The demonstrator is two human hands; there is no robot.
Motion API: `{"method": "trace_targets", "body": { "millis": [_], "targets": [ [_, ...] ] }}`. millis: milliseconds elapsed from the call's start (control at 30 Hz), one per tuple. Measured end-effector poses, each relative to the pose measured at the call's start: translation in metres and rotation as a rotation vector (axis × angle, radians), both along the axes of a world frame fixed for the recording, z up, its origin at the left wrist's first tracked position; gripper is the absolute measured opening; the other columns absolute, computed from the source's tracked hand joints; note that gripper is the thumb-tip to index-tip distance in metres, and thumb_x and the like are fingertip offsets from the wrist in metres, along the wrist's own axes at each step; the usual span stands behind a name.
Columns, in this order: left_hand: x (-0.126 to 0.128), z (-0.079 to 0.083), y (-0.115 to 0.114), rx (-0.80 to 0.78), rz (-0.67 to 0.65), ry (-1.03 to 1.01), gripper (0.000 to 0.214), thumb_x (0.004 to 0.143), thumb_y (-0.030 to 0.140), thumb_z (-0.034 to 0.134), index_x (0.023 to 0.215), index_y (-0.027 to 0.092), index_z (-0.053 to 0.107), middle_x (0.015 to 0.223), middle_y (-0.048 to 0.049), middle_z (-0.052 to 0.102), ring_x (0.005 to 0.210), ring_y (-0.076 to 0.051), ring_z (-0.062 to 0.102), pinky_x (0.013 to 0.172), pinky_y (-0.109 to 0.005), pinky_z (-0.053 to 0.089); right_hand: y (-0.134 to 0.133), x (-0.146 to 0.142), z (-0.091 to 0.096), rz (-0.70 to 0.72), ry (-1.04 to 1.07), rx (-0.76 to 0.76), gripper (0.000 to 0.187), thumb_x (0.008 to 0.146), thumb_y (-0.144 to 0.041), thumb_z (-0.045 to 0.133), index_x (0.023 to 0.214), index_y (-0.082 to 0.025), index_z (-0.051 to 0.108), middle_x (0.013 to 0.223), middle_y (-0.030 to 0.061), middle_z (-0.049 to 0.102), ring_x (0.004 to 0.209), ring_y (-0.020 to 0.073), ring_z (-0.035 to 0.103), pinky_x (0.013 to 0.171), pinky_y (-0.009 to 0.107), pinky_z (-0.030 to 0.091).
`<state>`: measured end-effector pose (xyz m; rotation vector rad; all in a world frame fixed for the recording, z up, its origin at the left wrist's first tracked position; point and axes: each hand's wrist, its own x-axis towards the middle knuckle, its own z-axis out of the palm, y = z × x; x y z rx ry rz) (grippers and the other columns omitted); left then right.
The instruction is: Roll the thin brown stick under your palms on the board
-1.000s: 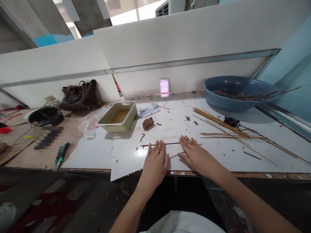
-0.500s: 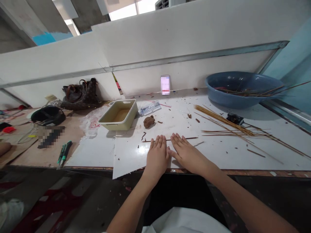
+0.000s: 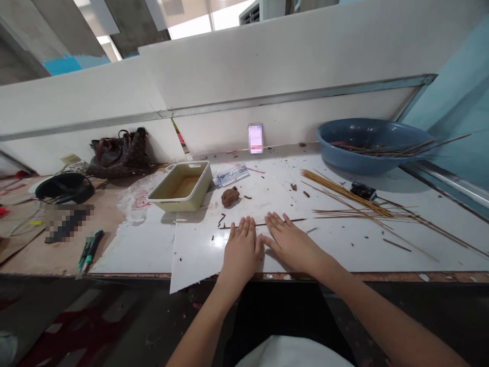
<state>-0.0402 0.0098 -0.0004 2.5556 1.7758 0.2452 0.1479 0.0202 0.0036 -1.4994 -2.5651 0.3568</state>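
Observation:
Both my hands lie flat on the white board (image 3: 198, 255), thumbs close together. Under the fingers of my left hand (image 3: 240, 250) and my right hand (image 3: 288, 242) runs a thin brown stick (image 3: 300, 220); its ends stick out on either side. Beyond my left fingertips sits a lump of brown, clay-like dough (image 3: 229, 197). Small dark crumbs and short rolled bits (image 3: 221, 219) are scattered near it. To the right of my right hand lies a bundle of thin tan sticks (image 3: 344, 191), with several looser ones across it.
A cream plastic tub (image 3: 179, 205) stands at left, a blue basin (image 3: 355, 160) holding sticks at back right. A phone (image 3: 255, 138) leans on the partition. Further left are a brown handbag (image 3: 124, 155), a black visor-like item (image 3: 64, 188) and green-handled tools (image 3: 90, 250).
The view has tilted and shifted slightly, so the table sits a little lower and further left. My hands stay flat over the stick. A bit of another person at the left edge is out of view.

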Motion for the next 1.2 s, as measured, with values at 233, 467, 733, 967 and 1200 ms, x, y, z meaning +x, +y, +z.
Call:
{"method": "trace_targets", "body": {
  "millis": [233,467,733,967,1200],
  "targets": [
    [0.005,-0.008,-0.015,0.043,0.024,0.04,0.058,0.112,0.03,0.035,0.162,0.002,0.046,0.167,-0.0221,0.048,0.16,-0.033,0.041,0.132,-0.056,0.032,-0.015,0.003,-0.004,-0.014,0.03,0.006,0.084,0.113,-0.062,0.021,0.168,0.0,0.032,0.175,0.024,0.027,0.165,0.0313,0.024,0.135,0.053,0.022],
    [0.001,-0.01,-0.015,0.015,0.013,0.019,0.06,0.113,0.036,0.036,0.163,0.005,0.044,0.17,-0.0205,0.044,0.161,-0.033,0.037,0.133,-0.056,0.032,-0.007,0.011,-0.008,0.026,0.043,0.02,0.081,0.112,-0.064,0.024,0.171,-0.007,0.03,0.173,0.0223,0.033,0.164,0.0324,0.027,0.134,0.058,0.025],
    [0.007,0.002,0.008,-0.016,0.052,0.021,0.059,0.112,0.032,0.035,0.161,0.002,0.046,0.17,-0.0228,0.043,0.162,-0.034,0.036,0.134,-0.057,0.027,0.007,-0.005,0.004,-0.114,-0.011,-0.067,0.091,0.111,-0.066,0.013,0.169,0.002,0.028,0.177,0.0236,0.02,0.166,0.0296,0.018,0.136,0.05,0.016],
    [-0.009,-0.008,-0.035,0.039,-0.002,0.03,0.058,0.114,0.037,0.036,0.163,0.007,0.045,0.169,-0.0186,0.046,0.159,-0.031,0.042,0.132,-0.055,0.034,-0.03,0.007,-0.008,-0.048,0.016,0.015,0.086,0.112,-0.066,0.02,0.169,-0.004,0.033,0.174,0.0235,0.03,0.164,0.0322,0.027,0.134,0.055,0.023],
    [0.001,0.009,0.003,-0.064,0.083,0.024,0.06,0.113,0.036,0.035,0.163,0.002,0.044,0.171,-0.02,0.041,0.163,-0.032,0.034,0.136,-0.055,0.023,0.008,-0.003,-0.005,-0.113,-0.017,-0.027,0.088,0.111,-0.066,0.021,0.171,-0.002,0.026,0.175,0.0245,0.026,0.166,0.0322,0.021,0.136,0.055,0.016]
  ]
}}
